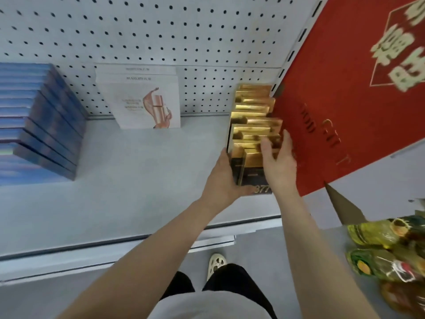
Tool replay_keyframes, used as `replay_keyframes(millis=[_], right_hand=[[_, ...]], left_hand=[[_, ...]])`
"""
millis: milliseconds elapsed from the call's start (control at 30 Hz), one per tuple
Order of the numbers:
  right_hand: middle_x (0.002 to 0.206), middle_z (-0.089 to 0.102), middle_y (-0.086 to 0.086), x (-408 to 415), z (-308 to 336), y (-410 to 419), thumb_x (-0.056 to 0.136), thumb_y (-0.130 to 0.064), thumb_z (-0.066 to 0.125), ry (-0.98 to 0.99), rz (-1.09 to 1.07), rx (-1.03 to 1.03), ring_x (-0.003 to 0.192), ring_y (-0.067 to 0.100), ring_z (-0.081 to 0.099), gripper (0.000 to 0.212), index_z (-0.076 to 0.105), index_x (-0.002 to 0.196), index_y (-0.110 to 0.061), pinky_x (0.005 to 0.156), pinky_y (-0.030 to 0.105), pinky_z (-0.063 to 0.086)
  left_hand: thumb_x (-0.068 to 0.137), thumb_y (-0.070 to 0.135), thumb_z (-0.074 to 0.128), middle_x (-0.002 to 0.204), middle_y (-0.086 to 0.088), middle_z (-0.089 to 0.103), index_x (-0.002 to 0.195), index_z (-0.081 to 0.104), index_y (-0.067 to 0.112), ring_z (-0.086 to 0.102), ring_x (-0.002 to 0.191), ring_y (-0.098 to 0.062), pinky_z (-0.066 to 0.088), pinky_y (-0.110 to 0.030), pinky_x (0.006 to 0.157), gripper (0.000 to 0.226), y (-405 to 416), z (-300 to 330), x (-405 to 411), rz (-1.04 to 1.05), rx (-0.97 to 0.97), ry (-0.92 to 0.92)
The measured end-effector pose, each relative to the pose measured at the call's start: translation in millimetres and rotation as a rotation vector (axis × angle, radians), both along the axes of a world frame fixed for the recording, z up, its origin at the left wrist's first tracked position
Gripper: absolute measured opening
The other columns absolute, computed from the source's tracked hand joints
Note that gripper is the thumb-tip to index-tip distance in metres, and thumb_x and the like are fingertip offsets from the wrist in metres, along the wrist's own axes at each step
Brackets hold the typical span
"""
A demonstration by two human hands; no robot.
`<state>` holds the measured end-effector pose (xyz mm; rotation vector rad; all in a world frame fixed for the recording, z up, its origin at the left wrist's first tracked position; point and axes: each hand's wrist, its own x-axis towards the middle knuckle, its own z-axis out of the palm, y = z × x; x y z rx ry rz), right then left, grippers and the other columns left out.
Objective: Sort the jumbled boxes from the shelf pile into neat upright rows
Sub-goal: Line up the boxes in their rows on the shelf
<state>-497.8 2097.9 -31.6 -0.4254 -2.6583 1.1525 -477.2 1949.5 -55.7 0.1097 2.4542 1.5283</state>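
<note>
Several gold-and-black boxes (253,116) stand in a row on the white shelf (138,180), running from the pegboard back to the front, right beside a big red box (345,88). My left hand (224,176) presses flat against the left side of the nearest boxes. My right hand (279,160) lies on the tops and right side of the front boxes, fingers spread and slightly bent over them. The front box's lower face is partly hidden by my hands.
A row of blue boxes (43,125) fills the shelf's left end. White cosmetic boxes (142,100) stand upright at the pegboard (138,31). Colourful packets (388,249) lie on a lower shelf at right. The shelf's front edge (115,249) runs below my arms.
</note>
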Motion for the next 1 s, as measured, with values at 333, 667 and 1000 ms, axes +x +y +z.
replay_keyframes(millis=[333, 667, 1000], right_hand=[[0.123, 0.055, -0.002, -29, -4, -3, 0.098, -0.028, 0.055, 0.307, 0.001, -0.281, 0.115, 0.013, 0.053, 0.028, 0.053, 0.124, -0.018, 0.098, 0.043, 0.046], [0.133, 0.058, -0.013, -86, 26, 19, 0.091, -0.066, 0.040, -0.194, 0.049, -0.562, 0.123, 0.010, 0.056, 0.059, 0.041, 0.144, -0.039, 0.104, 0.041, 0.046], [0.148, 0.042, -0.012, -116, 48, 11, 0.093, -0.065, 0.044, -0.186, 0.043, -0.384, 0.135, 0.012, 0.041, 0.070, 0.025, 0.152, -0.033, 0.113, 0.038, 0.033]], left_hand=[[0.076, 0.016, 0.081, 0.144, 0.001, 0.044, 0.147, 0.024, 0.017, 0.050, 0.127, -0.015, 0.053, -0.038, 0.095, 0.091, 18, -19, -39, 0.153, -0.110, 0.375], [0.066, 0.028, 0.088, 0.152, 0.020, 0.028, 0.146, -0.028, 0.034, 0.033, 0.127, 0.020, 0.034, -0.003, 0.099, 0.142, 8, -16, -69, -0.047, 0.210, 0.060], [0.068, 0.015, 0.088, 0.150, 0.028, 0.019, 0.142, -0.030, 0.040, 0.027, 0.118, 0.029, 0.031, 0.007, 0.090, 0.141, 0, -13, -83, -0.107, 0.302, -0.043]])
